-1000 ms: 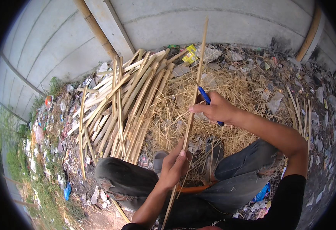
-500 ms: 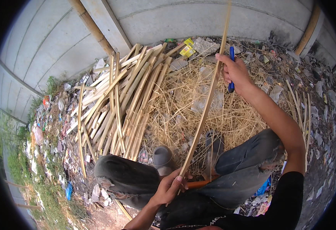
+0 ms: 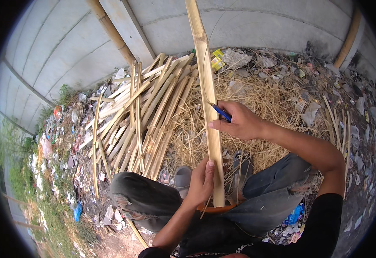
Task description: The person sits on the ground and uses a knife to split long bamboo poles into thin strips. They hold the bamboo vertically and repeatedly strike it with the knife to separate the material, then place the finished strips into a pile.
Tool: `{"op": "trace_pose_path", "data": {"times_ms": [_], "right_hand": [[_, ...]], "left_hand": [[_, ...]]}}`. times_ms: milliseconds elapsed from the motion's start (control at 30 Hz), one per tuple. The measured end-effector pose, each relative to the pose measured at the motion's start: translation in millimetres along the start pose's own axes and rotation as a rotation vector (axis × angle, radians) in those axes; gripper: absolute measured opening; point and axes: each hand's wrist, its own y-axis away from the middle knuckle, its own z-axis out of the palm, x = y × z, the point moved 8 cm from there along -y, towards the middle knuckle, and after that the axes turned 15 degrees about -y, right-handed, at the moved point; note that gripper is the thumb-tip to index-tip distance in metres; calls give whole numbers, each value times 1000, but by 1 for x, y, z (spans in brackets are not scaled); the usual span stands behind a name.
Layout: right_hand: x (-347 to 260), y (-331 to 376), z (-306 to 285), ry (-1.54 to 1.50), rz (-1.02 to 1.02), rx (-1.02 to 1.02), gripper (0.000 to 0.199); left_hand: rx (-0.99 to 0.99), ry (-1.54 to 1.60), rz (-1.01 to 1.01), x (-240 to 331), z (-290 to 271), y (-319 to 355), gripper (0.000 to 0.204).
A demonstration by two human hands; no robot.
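a grey panelled wall [image 3: 256,26] backs litter-strewn ground [image 3: 364,163], with green weeds [image 3: 52,217] at left.

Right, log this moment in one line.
left hand: grips bamboo strip, lower part; right hand: holds blue tool at strip; nearby: strip pile, thin shavings

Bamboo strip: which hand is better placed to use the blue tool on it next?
Probably the right hand: it holds the blue tool at the bamboo strip; the left hand grips lower down.
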Motion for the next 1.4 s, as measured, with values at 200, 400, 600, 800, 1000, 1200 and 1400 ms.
{"op": "trace_pose_path", "data": {"times_ms": [200, 400, 600, 800, 1000, 1200, 1400], "right_hand": [[12, 6, -14, 291, 32, 15, 19], [-12, 7, -13, 512, -278, 16, 11], [-38, 8, -5, 536, -505, -76, 13], [-56, -5, -35, 653, -505, 52, 12], [-45, -4, -61, 589, -384, 148, 36], [-40, 6, -43, 733, 5, 141, 30], [-43, 9, -29, 691, -174, -24, 32]], "left_hand": [[467, -686, 412, 69, -62, 3, 43], [773, -1337, 742, 148, -112, 30, 65], [212, -1638, 258, 139, -136, 3, 57], [-113, -1327, 46, 100, -137, 28, 50], [-246, -782, -137, 50, -113, 35, 36], [-126, -100, -369, 4, -109, 31, 23], [-24, 378, -380, 10, -136, 7, 49]]}}
